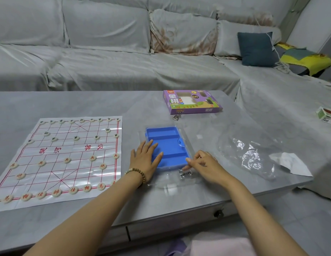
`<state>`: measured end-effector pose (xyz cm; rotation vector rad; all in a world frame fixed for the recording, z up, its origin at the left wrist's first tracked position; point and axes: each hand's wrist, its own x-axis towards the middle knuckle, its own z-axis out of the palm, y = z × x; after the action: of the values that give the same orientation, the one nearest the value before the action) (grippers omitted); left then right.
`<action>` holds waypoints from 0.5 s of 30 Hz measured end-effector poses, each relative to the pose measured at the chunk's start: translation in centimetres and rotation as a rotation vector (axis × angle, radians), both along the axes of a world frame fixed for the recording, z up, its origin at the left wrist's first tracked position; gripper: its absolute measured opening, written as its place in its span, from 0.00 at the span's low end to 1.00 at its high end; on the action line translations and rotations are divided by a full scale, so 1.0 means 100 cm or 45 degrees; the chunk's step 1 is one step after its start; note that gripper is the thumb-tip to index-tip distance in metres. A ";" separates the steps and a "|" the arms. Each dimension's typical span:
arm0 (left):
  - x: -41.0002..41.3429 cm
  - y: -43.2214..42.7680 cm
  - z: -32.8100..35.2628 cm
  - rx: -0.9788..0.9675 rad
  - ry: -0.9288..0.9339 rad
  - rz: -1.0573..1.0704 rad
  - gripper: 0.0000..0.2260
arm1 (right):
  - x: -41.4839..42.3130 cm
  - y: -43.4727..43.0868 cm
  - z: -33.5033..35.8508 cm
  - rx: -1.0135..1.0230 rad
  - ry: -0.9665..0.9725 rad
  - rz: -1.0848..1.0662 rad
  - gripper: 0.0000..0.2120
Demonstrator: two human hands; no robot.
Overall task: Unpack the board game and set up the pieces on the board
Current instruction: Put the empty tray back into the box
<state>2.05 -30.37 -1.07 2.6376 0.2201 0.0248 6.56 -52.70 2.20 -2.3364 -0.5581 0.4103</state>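
Note:
A glossy xiangqi board sheet (68, 156) lies on the left of the grey table (87, 104), with round cream pieces (92, 158) standing along both sides. To its right sits an empty blue plastic tray (170, 145) under a clear cover. My left hand (145, 159) rests flat on the tray's left edge, fingers straight. My right hand (203, 163) is at the tray's near right corner, its fingers curled and pinching there; what they pinch is too small to tell. A small metal ring puzzle (185, 173) lies just below that hand.
The purple game box (192, 102) lies at the table's far side, a small metal piece (176, 117) in front of it. Crumpled clear plastic (251, 156) and a white paper scrap (292, 164) lie at the right. A covered sofa (124, 61) runs behind the table.

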 end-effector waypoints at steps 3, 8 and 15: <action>0.009 0.004 0.006 0.052 -0.030 -0.009 0.24 | 0.015 0.009 0.004 0.241 0.053 -0.130 0.11; 0.054 0.019 0.014 0.005 -0.115 0.046 0.24 | 0.076 0.034 0.004 0.390 0.014 -0.319 0.08; 0.118 0.037 0.002 0.113 -0.010 0.021 0.25 | 0.186 0.084 -0.009 0.360 0.206 -0.599 0.25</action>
<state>13.80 -26.63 -0.86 2.7237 0.2435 0.0512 25.20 -44.35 1.34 -2.0520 0.0197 0.2730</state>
